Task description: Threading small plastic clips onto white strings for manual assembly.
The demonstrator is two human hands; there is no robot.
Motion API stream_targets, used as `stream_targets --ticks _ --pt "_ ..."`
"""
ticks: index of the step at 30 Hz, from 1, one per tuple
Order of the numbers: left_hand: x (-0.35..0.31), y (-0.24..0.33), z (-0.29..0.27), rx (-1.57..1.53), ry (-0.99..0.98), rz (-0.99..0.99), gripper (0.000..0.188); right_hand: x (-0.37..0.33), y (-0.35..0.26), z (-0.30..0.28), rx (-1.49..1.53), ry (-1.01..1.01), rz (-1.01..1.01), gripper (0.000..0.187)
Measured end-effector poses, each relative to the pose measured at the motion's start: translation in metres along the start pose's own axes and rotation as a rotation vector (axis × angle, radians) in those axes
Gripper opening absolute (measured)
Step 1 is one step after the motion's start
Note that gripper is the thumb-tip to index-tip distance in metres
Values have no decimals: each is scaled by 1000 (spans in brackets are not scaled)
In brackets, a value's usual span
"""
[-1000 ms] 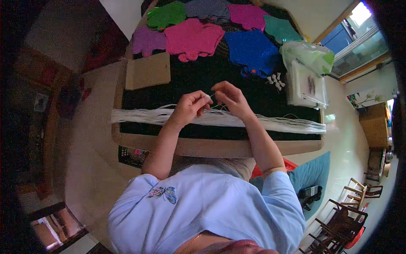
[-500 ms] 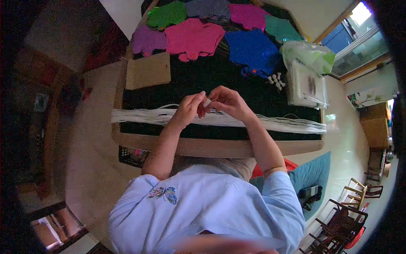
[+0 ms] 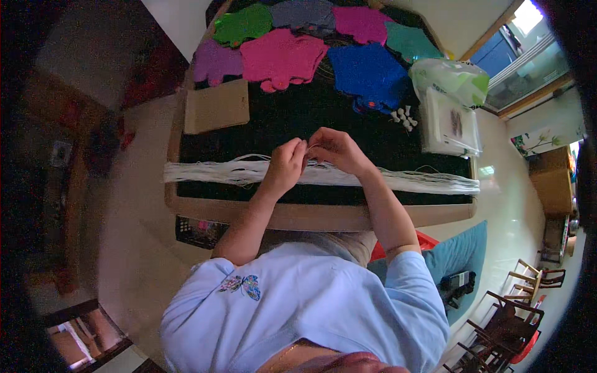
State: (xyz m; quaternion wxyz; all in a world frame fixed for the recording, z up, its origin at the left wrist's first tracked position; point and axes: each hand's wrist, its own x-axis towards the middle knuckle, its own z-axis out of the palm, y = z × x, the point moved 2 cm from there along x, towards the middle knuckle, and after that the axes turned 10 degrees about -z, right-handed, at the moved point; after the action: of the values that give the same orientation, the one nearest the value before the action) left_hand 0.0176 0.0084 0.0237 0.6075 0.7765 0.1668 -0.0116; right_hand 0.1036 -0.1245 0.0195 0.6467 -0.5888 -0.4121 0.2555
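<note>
My 2 bare forearms, the left forearm (image 3: pixel 250 221) and the right forearm (image 3: pixel 390 211), reach forward and slant inward until my hands nearly meet in front of me. My left hand (image 3: pixel 288 165) is curled, fingers pinched toward the thumb. My right hand (image 3: pixel 337 151) arches slightly higher, its bent fingers pointing left, tips just beside the left's.

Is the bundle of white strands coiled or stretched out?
Stretched out: the white strands run in a long band from side to side across the table.
</note>
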Motion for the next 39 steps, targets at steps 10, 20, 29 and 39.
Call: stream_targets --ticks 10,20,29,39 --pt "-2 3 4 75 92 148 20 -1 1 1 -114 28 -77 14" --pt "4 12 -14 -304 253 165 27 0 -15 4 -266 17 -215 8" --pt "12 -18 -21 -554 -664 -440 36 -2 -22 7 -363 5 -309 11" --pt "-5 13 -15 160 190 550 6 -2 -4 -2 80 80 23 9"
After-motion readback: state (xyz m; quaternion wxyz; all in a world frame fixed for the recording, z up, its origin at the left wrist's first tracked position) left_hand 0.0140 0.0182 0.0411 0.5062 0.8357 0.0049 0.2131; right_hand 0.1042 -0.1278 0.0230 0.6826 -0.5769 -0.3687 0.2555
